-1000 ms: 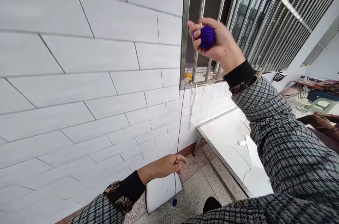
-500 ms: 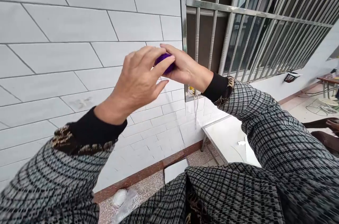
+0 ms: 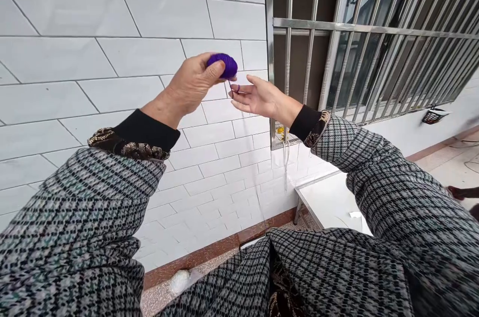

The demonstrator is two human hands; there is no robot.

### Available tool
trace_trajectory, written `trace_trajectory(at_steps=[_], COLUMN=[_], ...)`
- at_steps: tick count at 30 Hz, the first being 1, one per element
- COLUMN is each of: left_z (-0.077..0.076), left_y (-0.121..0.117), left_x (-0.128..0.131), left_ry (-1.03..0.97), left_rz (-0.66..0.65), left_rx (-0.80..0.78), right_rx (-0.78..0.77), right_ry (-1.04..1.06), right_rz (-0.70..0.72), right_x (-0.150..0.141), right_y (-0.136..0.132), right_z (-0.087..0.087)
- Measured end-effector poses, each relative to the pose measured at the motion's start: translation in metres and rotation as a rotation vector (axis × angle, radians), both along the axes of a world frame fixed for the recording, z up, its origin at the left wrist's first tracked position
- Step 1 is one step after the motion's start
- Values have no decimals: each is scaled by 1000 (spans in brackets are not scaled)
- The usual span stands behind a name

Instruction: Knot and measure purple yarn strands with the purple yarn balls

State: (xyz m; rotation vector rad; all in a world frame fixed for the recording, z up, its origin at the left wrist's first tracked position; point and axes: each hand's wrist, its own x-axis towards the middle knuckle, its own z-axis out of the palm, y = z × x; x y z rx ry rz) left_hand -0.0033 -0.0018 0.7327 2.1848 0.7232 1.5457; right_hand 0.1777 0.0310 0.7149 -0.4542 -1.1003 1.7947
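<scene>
A ball of purple yarn (image 3: pixel 223 65) sits in my left hand (image 3: pixel 192 80), the thumb pressed across its front and the fingers behind it. To the right of the ball is my right hand (image 3: pixel 262 99), palm turned up, its fingers stretched out and spread. A thin purple strand (image 3: pixel 230 88) runs down from the ball to the right fingertips and loops around one finger. The two hands are apart, held up in front of the tiled wall.
White wall tiles (image 3: pixel 164 62) fill the left side. Metal window bars (image 3: pixel 310 57) stand at the right, with pale strings (image 3: pixel 286 164) hanging below. A white table (image 3: pixel 329 197) is lower right, and a white ball (image 3: pixel 179 281) lies on the floor. Part of another person's arm (image 3: pixel 464 192) shows at the right edge.
My hands have separated: both were around the yarn ball. The ball now rests in the left hand alone, and the right hand has come off it with the strand around a finger.
</scene>
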Motion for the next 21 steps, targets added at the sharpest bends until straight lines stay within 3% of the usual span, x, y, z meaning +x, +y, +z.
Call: trace_trajectory(at_steps=[3, 6, 10, 13, 18, 21], left_z=[7, 14, 24, 26, 24, 22], left_y=[8, 15, 19, 20, 32, 44], left_x=[-3, -4, -2, 2, 4, 6], left_ry=[-87, -107, -27, -72, -31, -15], left_rz=[-132, -74, 7, -5, -93, -105], left_rx=[-115, -155, -208, -246, -216, -176], right_rx=[-15, -50, -88, 44, 450, 590], right_ry=[78, 110, -37, -87, -157, -258], right_rz=[-32, -99, -176, -174, -183, -175], right_x=[6, 12, 24, 32, 26, 13], right_y=[8, 19, 29, 23, -4, -15], right_z=[-4, -16, -24, -5, 40, 48])
